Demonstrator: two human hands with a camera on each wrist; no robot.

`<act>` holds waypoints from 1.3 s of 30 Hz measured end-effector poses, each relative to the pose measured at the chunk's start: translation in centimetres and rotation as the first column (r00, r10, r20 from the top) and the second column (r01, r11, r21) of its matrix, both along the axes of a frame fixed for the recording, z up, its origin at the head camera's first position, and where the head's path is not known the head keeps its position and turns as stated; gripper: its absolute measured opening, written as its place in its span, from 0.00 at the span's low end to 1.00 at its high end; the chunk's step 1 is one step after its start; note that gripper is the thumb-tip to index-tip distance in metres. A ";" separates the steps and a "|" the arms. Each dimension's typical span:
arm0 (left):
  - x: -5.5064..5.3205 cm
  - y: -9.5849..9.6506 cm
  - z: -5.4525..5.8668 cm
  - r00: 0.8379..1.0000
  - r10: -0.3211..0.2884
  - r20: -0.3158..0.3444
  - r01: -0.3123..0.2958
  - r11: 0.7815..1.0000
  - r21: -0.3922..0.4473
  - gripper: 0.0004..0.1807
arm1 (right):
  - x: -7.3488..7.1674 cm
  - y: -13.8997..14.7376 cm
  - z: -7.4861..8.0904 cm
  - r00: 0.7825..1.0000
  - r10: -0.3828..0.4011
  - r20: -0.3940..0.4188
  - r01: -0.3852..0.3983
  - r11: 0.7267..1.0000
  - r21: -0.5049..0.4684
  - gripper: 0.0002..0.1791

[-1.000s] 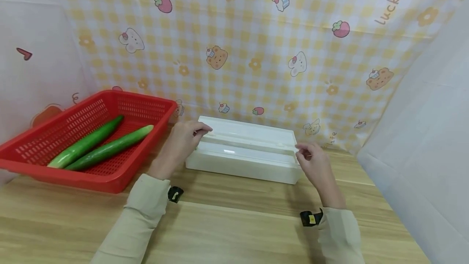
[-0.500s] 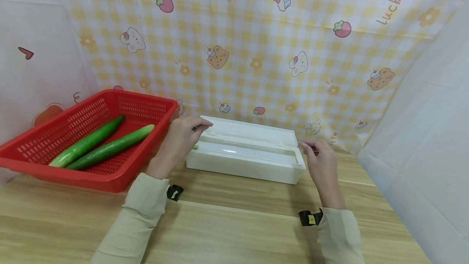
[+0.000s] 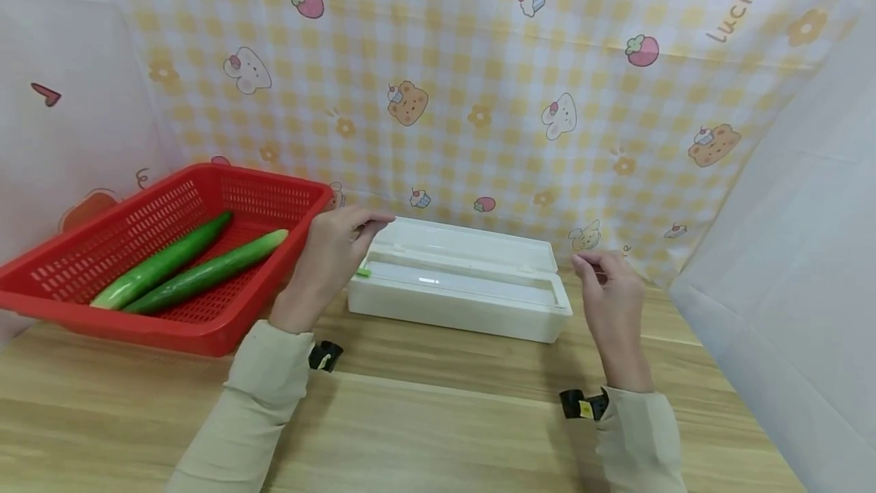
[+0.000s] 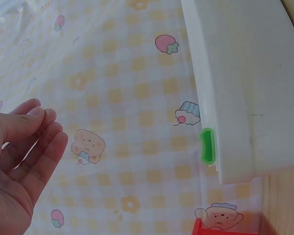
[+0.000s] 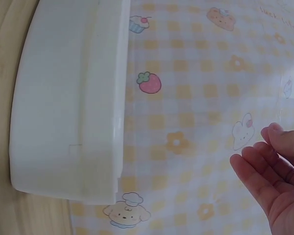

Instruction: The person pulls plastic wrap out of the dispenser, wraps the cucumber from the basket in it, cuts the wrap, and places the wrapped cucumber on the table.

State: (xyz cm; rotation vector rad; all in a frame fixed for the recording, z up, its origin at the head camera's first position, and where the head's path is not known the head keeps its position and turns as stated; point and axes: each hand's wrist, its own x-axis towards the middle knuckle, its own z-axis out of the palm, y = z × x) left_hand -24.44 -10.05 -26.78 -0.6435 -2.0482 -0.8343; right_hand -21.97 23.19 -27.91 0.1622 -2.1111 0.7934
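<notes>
In the head view, a long white plastic wrap dispenser (image 3: 455, 314) stands on the table with its lid (image 3: 472, 244) raised. A green slider (image 4: 208, 146) shows at its left end. My left hand (image 3: 331, 253) is raised above that end, thumb against fingertips. To the right of the box, my right hand (image 3: 612, 303) hangs in the air, thumb and fingers likewise together. Both appear to pinch clear plastic wrap (image 5: 281, 105), which is barely visible: a faint line and sheen by the right thumb. Most of the sheet cannot be made out.
To the left, a red plastic basket (image 3: 236, 326) holds two cucumbers, one darker cucumber (image 3: 205, 274) in front of the other cucumber (image 3: 164, 265). A checked cloth (image 3: 479, 59) hangs behind the box. Wood-grain table (image 3: 438, 424) lies in front.
Both hands have risen from the box's ends. My right hand has moved off to the right, my left slightly up and left. The green slider has come into sight.
</notes>
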 end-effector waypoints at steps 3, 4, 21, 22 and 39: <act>0.2 0.0 0.2 1.000 0.001 -0.011 -0.001 1.000 0.013 0.06 | 0.2 0.0 0.3 1.000 0.002 -0.015 -0.002 1.000 -0.011 0.07; 0.2 0.0 0.3 1.000 -0.001 -0.015 0.001 1.000 0.018 0.06 | 0.2 0.0 0.4 1.000 0.001 -0.020 -0.001 1.000 -0.013 0.07; 1.2 0.0 1.6 0.996 -0.012 -0.090 0.019 0.996 0.082 0.05 | 1.3 -0.5 2.0 0.999 -0.003 -0.053 -0.002 0.996 -0.090 0.09; 1.2 0.1 1.7 0.995 -0.008 -0.096 0.016 0.996 0.084 0.05 | 1.3 -0.5 2.1 0.998 -0.001 -0.058 -0.004 0.996 -0.094 0.09; 2.1 0.1 2.7 0.977 -0.002 -0.213 0.031 0.991 0.133 0.04 | 2.5 -0.8 3.4 0.996 0.018 -0.086 -0.036 0.977 -0.212 0.09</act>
